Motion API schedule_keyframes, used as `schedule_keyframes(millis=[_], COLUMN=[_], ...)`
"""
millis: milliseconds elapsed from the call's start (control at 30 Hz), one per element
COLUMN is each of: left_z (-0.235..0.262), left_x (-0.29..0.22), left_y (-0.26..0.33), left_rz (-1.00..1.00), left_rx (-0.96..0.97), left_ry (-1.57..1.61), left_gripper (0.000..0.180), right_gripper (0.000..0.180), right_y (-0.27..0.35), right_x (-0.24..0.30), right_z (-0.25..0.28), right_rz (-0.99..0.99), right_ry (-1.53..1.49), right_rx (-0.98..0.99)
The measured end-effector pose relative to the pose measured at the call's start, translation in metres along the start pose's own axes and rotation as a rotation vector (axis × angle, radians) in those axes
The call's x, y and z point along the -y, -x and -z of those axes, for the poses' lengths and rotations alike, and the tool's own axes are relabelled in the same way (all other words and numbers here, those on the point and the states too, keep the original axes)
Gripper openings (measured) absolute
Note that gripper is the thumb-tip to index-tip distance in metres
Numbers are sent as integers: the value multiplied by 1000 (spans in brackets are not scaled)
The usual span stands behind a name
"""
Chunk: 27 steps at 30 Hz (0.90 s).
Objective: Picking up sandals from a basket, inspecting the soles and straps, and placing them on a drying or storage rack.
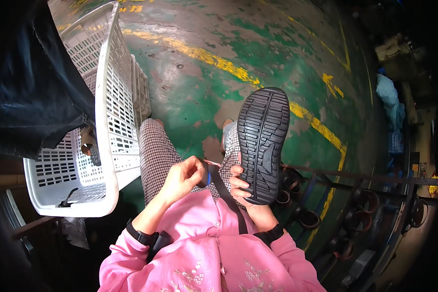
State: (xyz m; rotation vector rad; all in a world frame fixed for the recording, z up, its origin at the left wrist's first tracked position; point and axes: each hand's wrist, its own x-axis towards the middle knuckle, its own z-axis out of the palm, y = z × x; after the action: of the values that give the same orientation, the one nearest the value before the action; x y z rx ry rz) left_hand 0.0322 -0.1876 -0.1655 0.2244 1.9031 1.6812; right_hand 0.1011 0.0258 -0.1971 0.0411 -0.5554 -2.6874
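My right hand (239, 186) grips a black-soled shoe (264, 141) near its lower end. The ridged tread faces up at me, and the shoe's upper is hidden behind it. Left of the shoe, over my lap, my left hand (184, 179) is closed with thumb and fingertips pressed together. A small dark piece with a blue edge (207, 177) shows at those fingertips; I cannot make out what it is. A black strap (227, 195) runs down across my pink top between the hands.
A white slatted plastic basket (111, 187) stands at my left, with a brown strapped shoe (88, 141) inside and dark cloth (39, 97) hanging over it. At my right, a dark metal rack (326, 176) carries several sandals (362, 200). Yellow lines (214, 59) cross the worn green floor.
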Motion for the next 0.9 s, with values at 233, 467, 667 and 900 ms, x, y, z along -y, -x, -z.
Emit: schedule_keyframes(millis=[233, 467, 667, 900], left_z=[12, 100, 265, 486], left_x=[-39, -98, -85, 88], left_y=[19, 57, 48, 53], left_rz=[-11, -142, 10, -32], left_rx=[55, -64, -250, -209], left_ry=[-101, -444, -446, -1581], left_gripper=[6, 3, 11, 16], right_gripper=[58, 43, 45, 43], right_y=[6, 24, 42, 58], right_x=[6, 11, 10, 13], right_z=[0, -31, -79, -98], right_rz=[11, 381, 1085, 1340], right_ry=[44, 469, 1050, 882], right_rx=[1, -180, -529, -690])
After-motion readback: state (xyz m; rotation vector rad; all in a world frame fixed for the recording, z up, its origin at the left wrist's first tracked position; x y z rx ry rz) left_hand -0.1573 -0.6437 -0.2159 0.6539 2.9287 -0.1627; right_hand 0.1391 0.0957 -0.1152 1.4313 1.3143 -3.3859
